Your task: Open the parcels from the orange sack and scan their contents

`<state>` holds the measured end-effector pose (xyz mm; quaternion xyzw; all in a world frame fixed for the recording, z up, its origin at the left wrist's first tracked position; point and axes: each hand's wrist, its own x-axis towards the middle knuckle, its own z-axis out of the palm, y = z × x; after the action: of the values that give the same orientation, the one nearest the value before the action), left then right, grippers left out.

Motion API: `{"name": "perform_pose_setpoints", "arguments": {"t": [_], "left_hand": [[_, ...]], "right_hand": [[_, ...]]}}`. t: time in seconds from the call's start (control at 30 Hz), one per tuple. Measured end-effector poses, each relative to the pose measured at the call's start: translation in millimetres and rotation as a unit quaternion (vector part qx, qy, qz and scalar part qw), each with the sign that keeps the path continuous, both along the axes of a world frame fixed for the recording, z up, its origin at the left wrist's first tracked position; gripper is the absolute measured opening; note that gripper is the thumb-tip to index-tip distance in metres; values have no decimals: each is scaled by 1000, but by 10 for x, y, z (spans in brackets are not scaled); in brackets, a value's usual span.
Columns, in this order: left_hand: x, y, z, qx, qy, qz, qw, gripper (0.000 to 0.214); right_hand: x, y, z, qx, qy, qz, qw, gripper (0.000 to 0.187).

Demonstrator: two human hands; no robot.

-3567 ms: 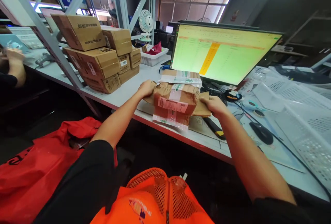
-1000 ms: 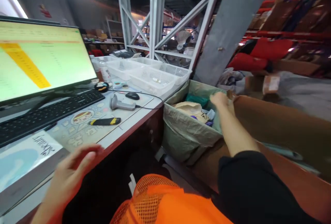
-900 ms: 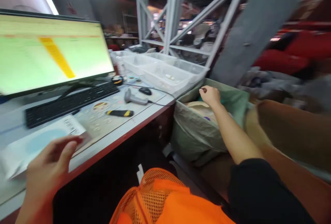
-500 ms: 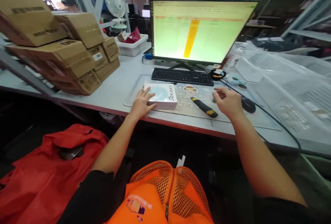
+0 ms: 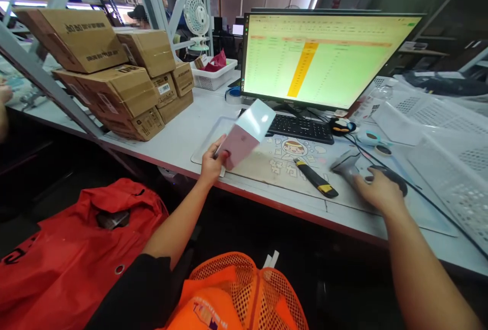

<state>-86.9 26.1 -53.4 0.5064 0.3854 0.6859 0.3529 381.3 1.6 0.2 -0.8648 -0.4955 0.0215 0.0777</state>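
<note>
In the head view my left hand (image 5: 213, 165) is closed around the lower left end of a white and pink box (image 5: 246, 137). The box is tilted up off the desk mat, its glossy pale top catching the light. On the right, my right hand (image 5: 379, 187) is closed on a grey barcode scanner (image 5: 346, 161), somewhat blurred, low over the mat. A dark mouse (image 5: 392, 178) sits right behind the fingers. Between the hands a black and yellow utility knife (image 5: 315, 178) lies on the printed desk mat (image 5: 263, 165).
A monitor (image 5: 324, 60) and a black keyboard (image 5: 301, 127) stand behind the mat. Brown cartons (image 5: 118, 91) are stacked at the left beside a metal post. White plastic baskets (image 5: 453, 167) and a cable occupy the right. Another person's hand (image 5: 4, 93) shows at the far left.
My left hand has lifted the box off the mat and tipped it. The right hand has moved onto the barcode scanner beside the mouse. The view has shifted, moving the scene rightward.
</note>
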Motion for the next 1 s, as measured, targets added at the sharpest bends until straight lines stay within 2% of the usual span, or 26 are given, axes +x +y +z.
{"name": "perform_pose_setpoints", "arguments": {"t": [0.1, 0.17, 0.27, 0.37, 0.4, 0.47, 0.53, 0.6, 0.67, 0.73, 0.8, 0.9, 1.0], "left_hand": [[241, 29, 54, -88, -192, -54, 976, 80], [368, 33, 79, -127, -258, -87, 954, 82], [461, 4, 77, -159, -274, -104, 943, 82], [475, -44, 35, -159, -229, -99, 955, 77], [477, -56, 20, -154, -202, -101, 962, 75], [493, -67, -2, -143, -141, -106, 974, 69], [534, -61, -4, -135, -84, -104, 982, 66], [595, -50, 12, -127, -36, -101, 986, 66], [660, -47, 36, -117, 5, -105, 988, 67], [703, -59, 56, -114, 42, -113, 986, 67], [712, -81, 62, -115, 68, -111, 985, 68], [663, -109, 45, -100, 93, -98, 986, 70], [579, -121, 9, -83, 114, -80, 987, 74]], "right_hand": [[-206, 26, 34, -37, -23, 15, 999, 73], [-366, 44, 76, -68, -39, 12, 997, 64], [-514, 54, 191, -85, -47, 9, 995, 53], [-524, -46, 446, -49, -40, 27, 998, 48], [-516, -123, 566, -16, -28, 51, 998, 46], [-525, -340, 831, 76, 22, 145, 986, 43], [-597, -594, 1082, 153, 85, 270, 947, 41], [-727, -808, 1267, 183, 126, 371, 902, 38], [-859, -915, 1356, 174, 142, 426, 877, 33], [-926, -896, 1344, 164, 146, 448, 867, 31], [-895, -766, 1241, 164, 136, 436, 874, 32], [-705, -440, 954, 167, 91, 345, 919, 36], [-470, -97, 577, 117, 27, 218, 968, 38]]}}
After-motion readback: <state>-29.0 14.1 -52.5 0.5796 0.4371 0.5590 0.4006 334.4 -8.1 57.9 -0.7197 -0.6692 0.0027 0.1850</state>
